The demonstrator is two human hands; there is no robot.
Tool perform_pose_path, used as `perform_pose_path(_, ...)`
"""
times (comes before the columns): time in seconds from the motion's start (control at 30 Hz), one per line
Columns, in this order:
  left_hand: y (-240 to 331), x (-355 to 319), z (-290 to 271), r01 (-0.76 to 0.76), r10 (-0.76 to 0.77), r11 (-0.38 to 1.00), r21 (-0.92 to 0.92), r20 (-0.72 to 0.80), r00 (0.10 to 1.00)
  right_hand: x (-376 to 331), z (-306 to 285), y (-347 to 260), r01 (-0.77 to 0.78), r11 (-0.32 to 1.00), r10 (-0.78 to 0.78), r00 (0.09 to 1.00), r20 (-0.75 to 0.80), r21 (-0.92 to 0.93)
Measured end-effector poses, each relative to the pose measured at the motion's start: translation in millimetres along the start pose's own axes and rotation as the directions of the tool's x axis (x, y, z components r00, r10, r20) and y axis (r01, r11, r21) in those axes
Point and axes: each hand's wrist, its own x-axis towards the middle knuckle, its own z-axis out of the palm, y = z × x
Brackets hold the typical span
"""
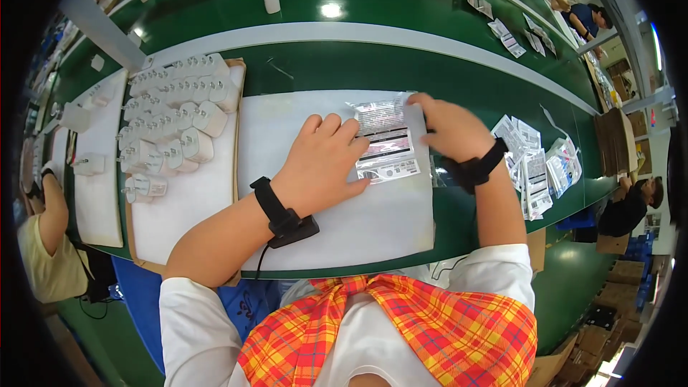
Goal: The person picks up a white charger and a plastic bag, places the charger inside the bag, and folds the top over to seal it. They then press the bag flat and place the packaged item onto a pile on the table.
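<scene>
A clear plastic packet [388,145] with a printed label lies flat on the white foam sheet [337,229]. My left hand [315,161] grips its left edge, index finger and thumb on the plastic, the other fingers curled. At the packet's upper right corner is my right hand [459,129], slightly blurred, with forefinger and thumb apart. The forefinger touches or nearly touches the corner. Whatever lies under the right palm is hidden.
White plug chargers [175,111] stand in rows on a padded board at left. More printed packets [529,165] are heaped at right. Further packets [505,36] and a white charger [271,0] lie beyond the pale rail [344,32]. A co-worker's arm [54,204] reaches in at left.
</scene>
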Motion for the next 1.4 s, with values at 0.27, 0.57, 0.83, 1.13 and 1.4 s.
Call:
perform_pose_path(0.27, -3.8, 1.8, 8.9, 0.061, -0.061, 0.998, -0.006, 0.019, 0.998, 34.8, 8.3, -25.9, 0.455, 0.89, -0.455, 0.89, -0.012, -0.034)
perform_pose_path(0.57, -10.9, 1.1, 12.5, 0.102, -0.103, 0.994, 0.025, 0.039, 0.994, 15.4, -52.9, 100.3, -0.107, 0.972, -0.05, 0.78, -0.624, -0.211)
perform_pose_path(0.83, -11.6, -1.2, 14.1, 0.069, -0.07, 0.998, 0.007, 0.052, 0.996, -73.8, 10.9, 165.3, -0.422, 0.905, 0.419, 0.906, 0.056, 0.049)
perform_pose_path(1.13, -17.0, -3.2, 11.8, 0.066, -0.066, 0.998, 0.006, 0.056, 0.996, -74.2, 34.7, 180.4, -0.346, 0.932, 0.363, 0.87, -0.333, 0.109)
perform_pose_path(1.4, -15.2, -0.1, 1.4, 0.014, -0.046, 0.993, -0.119, -0.273, 0.961, -30.4, -10.5, 26.7, 0.16, 0.936, -0.134, 0.986, -0.102, 0.313)
